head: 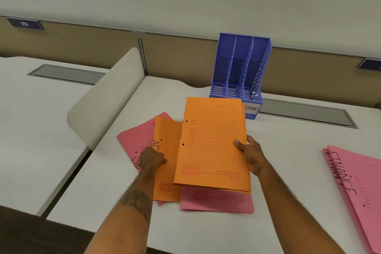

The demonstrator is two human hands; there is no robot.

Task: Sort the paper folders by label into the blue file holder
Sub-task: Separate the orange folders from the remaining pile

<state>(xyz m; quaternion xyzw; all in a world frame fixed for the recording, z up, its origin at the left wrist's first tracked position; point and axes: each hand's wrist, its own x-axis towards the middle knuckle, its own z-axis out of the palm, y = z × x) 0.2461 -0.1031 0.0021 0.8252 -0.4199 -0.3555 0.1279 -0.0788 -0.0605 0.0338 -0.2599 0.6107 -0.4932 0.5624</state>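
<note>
White desk [206,231] with a tan partition behind; all task items lie on it. At the far edge the blue file holder [241,68] stands upright, its three slots empty as far as can be seen; a label on its right front reads "FINANCE" [251,108], and any other labels are hidden. At the right edge, well apart from the rest, lies a pink stack [358,187] marked "FINANCE". At centre is a loose pile: a pink folder [134,140] marked "HR", a second pink folder [216,201] nearest the person, and an orange folder [167,171] whose writing begins "AD". Above the pile, the raised orange folder [212,146] shows its printed face, with no handwritten label visible. The right hand [250,152] pinches its right edge, thumb on top and fingers beneath. The left hand [152,159] rests curled on the lower orange folder; whether it grips cannot be told. The step in hand appears to be reading and grouping; no folder is filed yet. The next move calls for finding the raised folder's label, perhaps by turning it, then matching it to a slot.
</note>
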